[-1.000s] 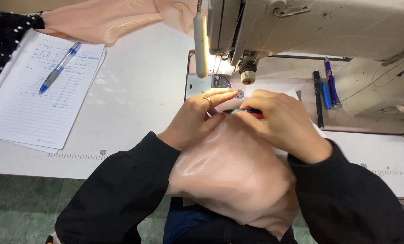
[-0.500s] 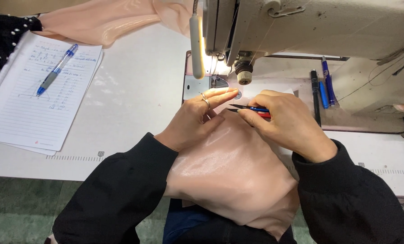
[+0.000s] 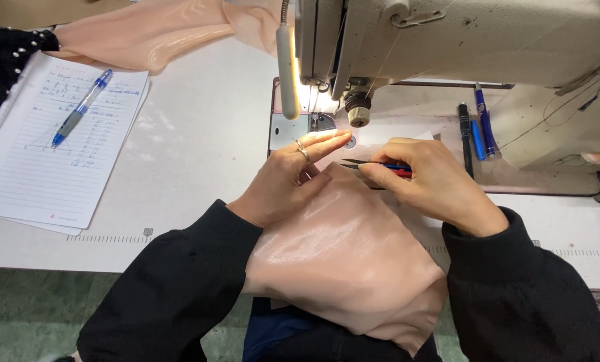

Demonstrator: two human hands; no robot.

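Observation:
A shiny peach fabric piece (image 3: 347, 258) lies over my lap and up onto the white sewing table (image 3: 199, 144). My left hand (image 3: 290, 177), a ring on one finger, rests flat on the fabric's top edge, with its fingertips by the needle plate (image 3: 293, 127). My right hand (image 3: 431, 184) holds small thread snips (image 3: 374, 164) with red and blue handles, blades pointing left at the fabric's edge. Just behind both hands is the presser foot area (image 3: 358, 115) of the cream sewing machine (image 3: 467, 40).
A lined notebook (image 3: 52, 161) with a blue pen (image 3: 82, 107) on it lies at the left. More peach fabric (image 3: 159, 30) is bunched at the back. A lit lamp bar (image 3: 287, 70) hangs by the needle. Pens (image 3: 477, 127) lie on the machine bed at the right.
My hands and the fabric stay near the needle. The snips in my right hand have come further into view, pointing left.

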